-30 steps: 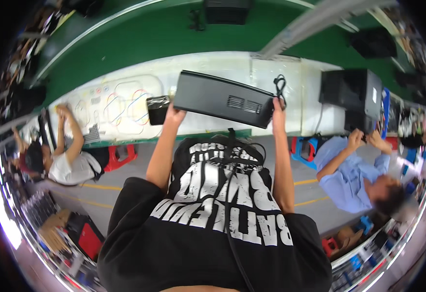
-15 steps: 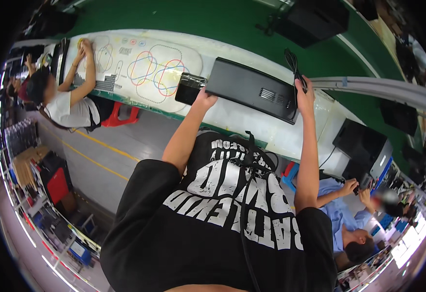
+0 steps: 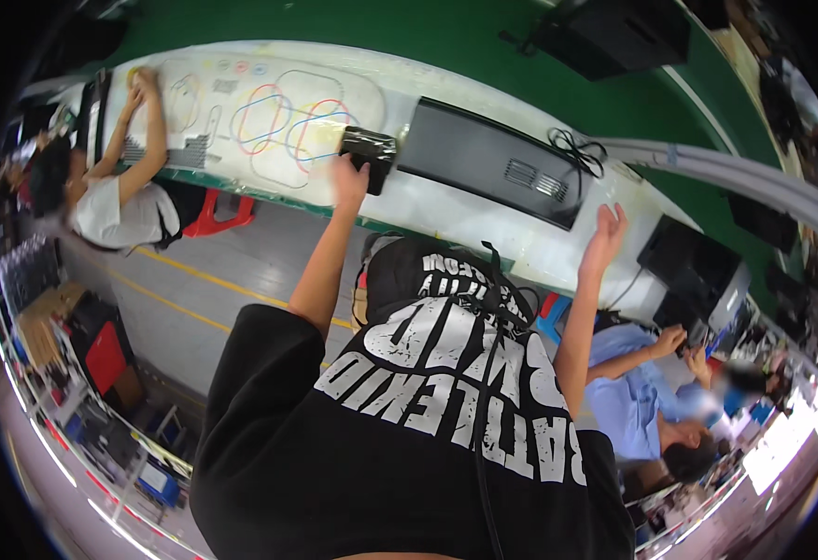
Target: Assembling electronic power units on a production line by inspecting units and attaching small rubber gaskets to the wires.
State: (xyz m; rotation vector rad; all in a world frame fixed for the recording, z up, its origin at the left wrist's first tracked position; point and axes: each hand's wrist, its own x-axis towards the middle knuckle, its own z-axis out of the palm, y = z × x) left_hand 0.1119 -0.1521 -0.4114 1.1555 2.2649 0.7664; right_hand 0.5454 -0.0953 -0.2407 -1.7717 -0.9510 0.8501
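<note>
A long flat black case (image 3: 493, 163) with vent slots near its right end lies on the white table, touched by neither hand. A coiled black cable (image 3: 577, 152) rests at its far right corner. My right hand (image 3: 603, 238) is off the case, just beyond its near right corner, empty with fingers apart. To the left of the case lies a small dark flat item (image 3: 372, 149) with shiny clear film or tape over its top; its kind is unclear. My left hand (image 3: 349, 182) is at its near left edge, thumb out. Blur hides whether the fingers grip it.
The white table (image 3: 446, 207) carries printed coloured loops (image 3: 288, 131) on its left part. A co-worker in white (image 3: 115, 205) sits at the far left, another in blue (image 3: 628, 392) at the right. A black box-shaped device (image 3: 684, 257) and a metal rail (image 3: 726, 163) are right.
Both hands have let go of the black case, which now lies on the table. My left hand has moved left to the small dark item; my right hand has drawn back from the cable.
</note>
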